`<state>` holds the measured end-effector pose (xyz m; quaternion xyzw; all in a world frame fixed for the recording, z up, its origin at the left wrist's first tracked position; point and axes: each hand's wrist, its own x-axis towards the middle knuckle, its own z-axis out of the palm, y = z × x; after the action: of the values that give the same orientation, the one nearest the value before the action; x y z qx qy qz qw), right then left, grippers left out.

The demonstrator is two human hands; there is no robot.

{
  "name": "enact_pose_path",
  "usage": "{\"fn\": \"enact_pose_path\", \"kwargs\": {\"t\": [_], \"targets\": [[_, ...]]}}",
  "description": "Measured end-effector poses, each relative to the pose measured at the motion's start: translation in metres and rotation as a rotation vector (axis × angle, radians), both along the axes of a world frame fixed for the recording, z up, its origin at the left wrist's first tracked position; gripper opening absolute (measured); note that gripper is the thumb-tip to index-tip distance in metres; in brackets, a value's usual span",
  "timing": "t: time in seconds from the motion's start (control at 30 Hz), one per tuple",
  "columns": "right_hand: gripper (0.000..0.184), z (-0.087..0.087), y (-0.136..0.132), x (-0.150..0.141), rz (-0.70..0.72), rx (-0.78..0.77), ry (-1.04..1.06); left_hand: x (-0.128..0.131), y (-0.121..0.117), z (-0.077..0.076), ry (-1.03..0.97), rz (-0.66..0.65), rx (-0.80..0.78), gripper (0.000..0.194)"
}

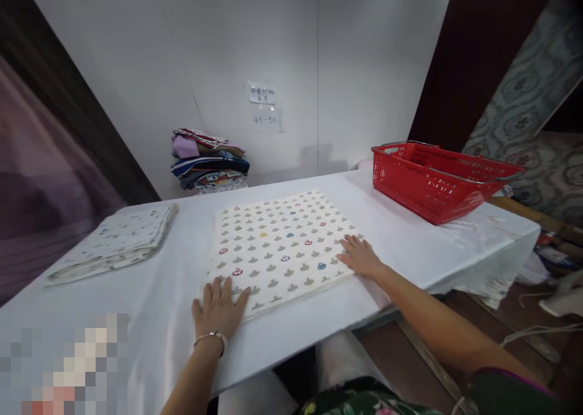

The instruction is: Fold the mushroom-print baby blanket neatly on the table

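A cream cloth [277,248] printed with rows of small grey, red and blue motifs lies flat on the white-covered table in front of me. It looks folded into a rough square, with layered edges along its near side. My left hand [219,308] rests palm down on its near left corner, fingers spread. On the near right corner lies my right hand [361,256], also flat with the fingers apart. A bracelet circles my left wrist.
Another folded patterned cloth [118,239] lies on the left. Against the wall stands a pile of folded fabrics [209,163]. A red plastic basket [432,184] with metal handles sits at the right. Paper notes [264,105] hang on the wall. A pixelated patch covers the lower left corner.
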<state>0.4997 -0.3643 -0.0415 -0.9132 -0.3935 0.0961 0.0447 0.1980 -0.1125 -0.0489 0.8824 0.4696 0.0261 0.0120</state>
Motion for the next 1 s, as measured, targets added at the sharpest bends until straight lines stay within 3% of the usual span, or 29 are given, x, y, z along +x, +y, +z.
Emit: {"fn": "enact_pose_path", "kwargs": {"t": [0.13, 0.33, 0.5, 0.67, 0.83, 1.0], "targets": [[0.062, 0.000, -0.001, 0.008, -0.010, 0.036, 0.037, 0.001, -0.005, 0.005, 0.009, 0.021, -0.025, 0.070], [0.052, -0.005, -0.019, 0.029, -0.174, 0.071, -0.089, 0.000, -0.008, 0.006, -0.008, 0.020, -0.016, 0.068], [0.042, -0.029, -0.038, 0.040, -0.010, -0.062, -0.209, -0.001, -0.008, 0.006, -0.017, 0.036, -0.075, 0.070], [0.053, -0.030, -0.028, 0.040, -0.113, 0.018, -0.249, -0.002, 0.000, 0.012, -0.085, 0.081, -0.154, 0.070], [0.059, -0.039, -0.017, 0.042, 0.009, 0.109, -0.201, -0.011, 0.007, 0.009, -0.098, 0.083, -0.123, 0.070], [0.059, -0.058, -0.023, 0.059, 0.031, 0.120, -0.158, -0.021, 0.009, 0.001, -0.137, 0.084, -0.189, 0.070]]}}
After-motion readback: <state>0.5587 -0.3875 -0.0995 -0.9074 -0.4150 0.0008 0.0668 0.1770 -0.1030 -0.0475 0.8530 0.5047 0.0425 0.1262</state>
